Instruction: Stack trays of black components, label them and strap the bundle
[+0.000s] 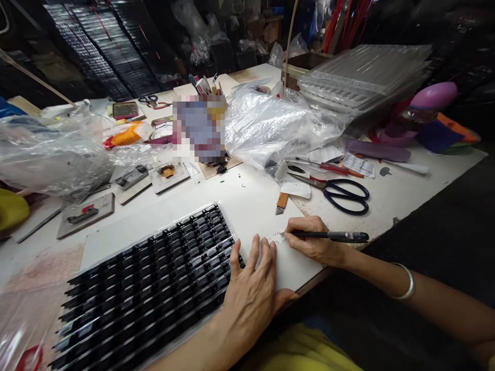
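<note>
My right hand (pixel 313 241) is closed around a black pen (pixel 344 236), its tip down at a small slip of paper (pixel 275 238) with handwritten marks. My left hand (pixel 253 278) lies with fingers stretched out on the white tabletop (pixel 296 270), its fingertips beside the slip and its thumb at the table edge. Left of that hand is a clear plastic tray (pixel 228 219) filled with rows of small black parts (pixel 154 278); the left index finger is at the tray's right edge. The slip is partly hidden by my fingers.
Black-handled scissors (pixel 346 196) and an orange box cutter (pixel 282 202) lie beyond my right hand. Crumpled clear plastic bags (pixel 278 121) cover the table's middle and left. Stacked clear trays (pixel 367 77) stand back right, near a pink bottle (pixel 433 98). Small wooden blocks (pixel 170 178) sit behind the tray.
</note>
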`<action>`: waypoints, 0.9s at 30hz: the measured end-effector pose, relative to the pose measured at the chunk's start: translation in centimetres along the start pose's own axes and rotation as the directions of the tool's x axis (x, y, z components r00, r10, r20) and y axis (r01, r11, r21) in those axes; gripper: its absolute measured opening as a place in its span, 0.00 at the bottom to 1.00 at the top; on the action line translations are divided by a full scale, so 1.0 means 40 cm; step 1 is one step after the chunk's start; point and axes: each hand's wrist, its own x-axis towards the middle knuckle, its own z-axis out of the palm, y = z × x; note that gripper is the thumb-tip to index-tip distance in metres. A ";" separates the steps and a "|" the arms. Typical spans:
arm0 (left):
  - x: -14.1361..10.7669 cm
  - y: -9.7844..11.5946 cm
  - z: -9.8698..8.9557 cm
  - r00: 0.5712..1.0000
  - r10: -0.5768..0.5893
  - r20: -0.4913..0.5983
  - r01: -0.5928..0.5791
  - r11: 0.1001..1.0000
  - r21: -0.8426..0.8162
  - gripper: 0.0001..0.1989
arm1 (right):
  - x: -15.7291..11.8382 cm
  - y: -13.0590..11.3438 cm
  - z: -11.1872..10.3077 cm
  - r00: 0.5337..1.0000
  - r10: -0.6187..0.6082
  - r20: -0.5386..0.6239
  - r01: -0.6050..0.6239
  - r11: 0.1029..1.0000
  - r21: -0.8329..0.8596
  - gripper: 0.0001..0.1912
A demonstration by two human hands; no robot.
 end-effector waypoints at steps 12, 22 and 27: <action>0.002 -0.003 0.001 1.000 0.005 0.013 -0.005 1.000 0.000 0.36 | 0.006 -0.004 0.001 0.999 0.001 -0.048 -0.002 1.000 -0.013 0.11; -0.002 -0.003 -0.003 1.000 0.005 0.015 -0.005 1.000 0.003 0.35 | 0.007 -0.010 0.000 0.999 -0.021 -0.043 0.020 0.999 -0.037 0.11; 0.002 -0.002 0.000 1.000 0.007 0.011 -0.007 1.000 -0.003 0.36 | 0.004 -0.009 0.000 0.998 -0.013 -0.054 0.010 0.999 -0.041 0.11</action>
